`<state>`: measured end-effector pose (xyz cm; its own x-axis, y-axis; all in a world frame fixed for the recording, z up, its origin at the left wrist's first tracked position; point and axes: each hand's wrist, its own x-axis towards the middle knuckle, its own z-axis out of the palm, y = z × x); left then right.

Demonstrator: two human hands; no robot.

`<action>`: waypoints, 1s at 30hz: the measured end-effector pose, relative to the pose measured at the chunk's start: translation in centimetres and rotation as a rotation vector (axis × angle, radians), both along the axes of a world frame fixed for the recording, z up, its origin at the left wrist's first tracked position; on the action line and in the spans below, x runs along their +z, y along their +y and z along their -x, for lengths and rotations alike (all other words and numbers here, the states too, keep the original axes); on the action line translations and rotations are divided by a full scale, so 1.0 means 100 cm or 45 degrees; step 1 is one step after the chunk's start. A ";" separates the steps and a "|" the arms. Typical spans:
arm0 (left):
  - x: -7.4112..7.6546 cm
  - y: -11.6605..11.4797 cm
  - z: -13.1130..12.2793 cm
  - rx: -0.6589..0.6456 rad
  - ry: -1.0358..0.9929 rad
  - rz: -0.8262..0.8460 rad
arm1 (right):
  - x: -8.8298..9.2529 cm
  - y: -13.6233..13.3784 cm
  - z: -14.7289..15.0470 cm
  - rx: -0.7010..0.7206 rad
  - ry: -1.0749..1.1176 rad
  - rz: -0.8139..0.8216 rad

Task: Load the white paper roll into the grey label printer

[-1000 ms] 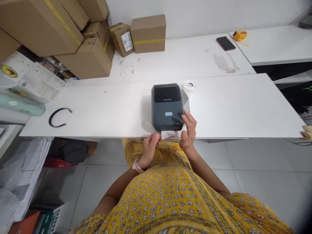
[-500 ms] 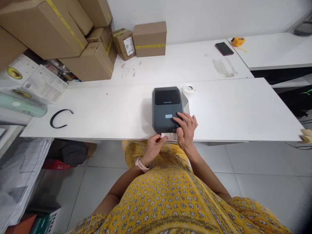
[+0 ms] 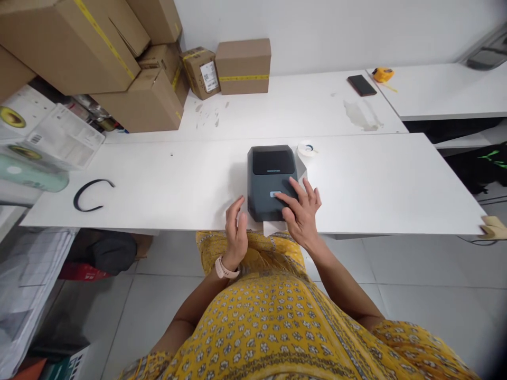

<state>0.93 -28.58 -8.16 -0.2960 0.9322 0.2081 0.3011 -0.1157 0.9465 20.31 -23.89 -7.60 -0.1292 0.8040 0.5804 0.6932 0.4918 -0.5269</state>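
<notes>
A dark grey label printer (image 3: pixel 261 203) stands near the front edge of the white table. My right hand (image 3: pixel 303 214) rests over its right side, fingers spread, with the index fingertip on the pale button (image 3: pixel 272 195). From the printer's front a white label strip (image 3: pixel 273 228) sticks out past the table edge. Just left of the printer is my left hand (image 3: pixel 236 232), fingers apart and holding nothing. Behind the printer's right side lies a roll of white labels (image 3: pixel 306 150), its loose strip running down along the printer.
Cardboard boxes (image 3: pixel 243 66) stand at the back left, more of them stacked beside. A black headband (image 3: pixel 79 196) lies on the table's left. At the back right are a phone (image 3: pixel 362 85) and a yellow tape measure (image 3: pixel 382 75). The table's front edge (image 3: pixel 376 233) runs close to me.
My left hand has let go of the label strip and moved left, its fingers opening. My right index finger has shifted left onto the button. The strip now hangs free at the printer's front.
</notes>
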 end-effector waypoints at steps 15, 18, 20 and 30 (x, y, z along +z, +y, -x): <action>0.032 0.093 0.006 -0.035 0.008 -0.309 | 0.058 0.100 -0.003 0.025 0.294 -0.119; 0.013 0.117 0.007 0.031 0.026 -0.142 | 0.077 0.148 0.001 0.102 0.362 -0.153; 0.001 0.124 0.007 0.013 0.031 -0.055 | 0.082 0.179 0.003 0.158 0.373 -0.162; -0.002 0.124 0.001 -0.082 0.053 0.096 | 0.086 0.237 0.003 0.061 0.363 -0.125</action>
<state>0.80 -16.23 -8.39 -0.2277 0.9625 0.1473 0.3348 -0.0647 0.9401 20.02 -0.21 0.96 0.0136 0.7390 0.6735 0.4989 0.5787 -0.6451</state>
